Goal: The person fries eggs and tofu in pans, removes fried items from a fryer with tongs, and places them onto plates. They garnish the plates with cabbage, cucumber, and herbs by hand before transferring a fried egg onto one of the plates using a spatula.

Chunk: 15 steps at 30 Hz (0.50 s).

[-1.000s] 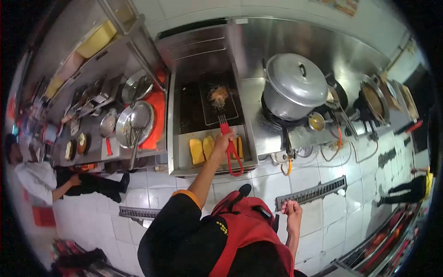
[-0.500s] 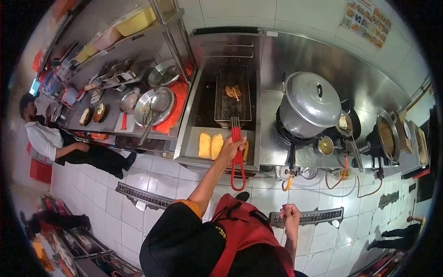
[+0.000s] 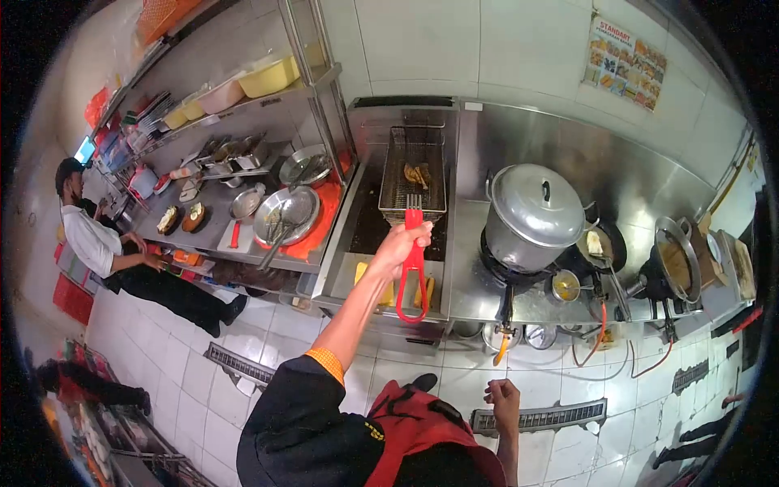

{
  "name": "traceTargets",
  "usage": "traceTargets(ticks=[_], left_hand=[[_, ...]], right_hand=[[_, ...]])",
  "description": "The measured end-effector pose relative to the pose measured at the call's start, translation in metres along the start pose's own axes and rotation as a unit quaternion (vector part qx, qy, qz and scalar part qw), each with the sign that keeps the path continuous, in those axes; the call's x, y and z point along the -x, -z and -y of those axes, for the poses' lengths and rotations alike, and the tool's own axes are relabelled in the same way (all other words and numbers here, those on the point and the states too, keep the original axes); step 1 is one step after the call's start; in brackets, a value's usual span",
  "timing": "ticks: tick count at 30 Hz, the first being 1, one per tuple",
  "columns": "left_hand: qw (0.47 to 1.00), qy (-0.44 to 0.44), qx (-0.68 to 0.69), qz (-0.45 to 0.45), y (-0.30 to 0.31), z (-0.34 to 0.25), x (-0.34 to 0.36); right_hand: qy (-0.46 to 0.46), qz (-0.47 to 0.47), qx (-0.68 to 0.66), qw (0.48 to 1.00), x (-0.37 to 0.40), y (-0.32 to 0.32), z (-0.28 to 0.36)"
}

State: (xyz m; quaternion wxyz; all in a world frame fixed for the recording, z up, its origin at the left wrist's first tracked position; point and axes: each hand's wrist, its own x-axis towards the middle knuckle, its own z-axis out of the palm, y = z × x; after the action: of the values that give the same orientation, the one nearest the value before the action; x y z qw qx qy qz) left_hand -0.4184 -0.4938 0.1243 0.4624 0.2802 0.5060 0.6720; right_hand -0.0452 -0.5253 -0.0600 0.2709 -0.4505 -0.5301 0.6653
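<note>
L hand (image 3: pixel 403 246) gripping red handle (image 3: pixel 413 284), fingers wrapping tight round it; wire basket (image 3: pixel 395 193) w/ browned pc (image 3: pixel 416 174) hanging over fryer (image 3: pixel 337 261), twd back edge. Yellow slabs (image 3: pixel 362 272) lying nr front edge. R hand (image 3: pixel 503 398) hanging nr apron (image 3: pixel 426 428), fingers curling halfway; can't tell if holding anything.

Lg pot (image 3: pixel 531 231) blocks way R of basket (image 3: pixel 398 178).

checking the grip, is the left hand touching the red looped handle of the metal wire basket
Touching. The head view shows the left hand with its fingers wrapped around the red handle, whose loop sticks out past the hand.
</note>
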Motion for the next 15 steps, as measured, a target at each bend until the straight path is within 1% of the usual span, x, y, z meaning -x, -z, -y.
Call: traceTargets(ticks=[4,5,6,8,10,11,12,13,15], left_hand=[[1.000,0.006,-0.002,0.007,-0.003,-0.028,-0.010],[1.000,0.001,0.025,0.004,0.002,-0.029,-0.022],[0.999,0.002,0.053,0.006,0.002,-0.031,-0.032],[0.991,0.071,0.093,0.070,0.011,-0.043,-0.040],[0.991,0.066,0.083,0.080,0.014,-0.044,-0.049],[0.989,0.088,0.079,0.085,0.020,-0.044,-0.051],[0.987,0.111,0.077,0.085,0.021,-0.043,-0.049],[0.992,0.103,0.061,0.050,0.022,-0.040,-0.047],[0.992,0.106,0.053,0.042,0.028,-0.038,-0.041]], right_hand=[[-0.003,-0.002,0.019,1.000,0.003,0.009,-0.011],[0.011,-0.008,0.012,1.000,0.007,0.009,-0.008],[0.006,-0.020,0.024,0.999,0.013,0.008,-0.002],[0.010,-0.009,0.004,1.000,0.017,0.011,0.002],[-0.004,-0.028,0.007,1.000,0.014,0.015,0.001],[-0.019,-0.027,0.014,0.999,0.015,0.017,0.000],[-0.027,-0.029,0.015,0.999,0.017,0.021,-0.001],[-0.029,-0.032,0.020,0.999,0.016,0.023,-0.001],[-0.021,-0.039,0.021,0.999,0.014,0.022,0.002]])
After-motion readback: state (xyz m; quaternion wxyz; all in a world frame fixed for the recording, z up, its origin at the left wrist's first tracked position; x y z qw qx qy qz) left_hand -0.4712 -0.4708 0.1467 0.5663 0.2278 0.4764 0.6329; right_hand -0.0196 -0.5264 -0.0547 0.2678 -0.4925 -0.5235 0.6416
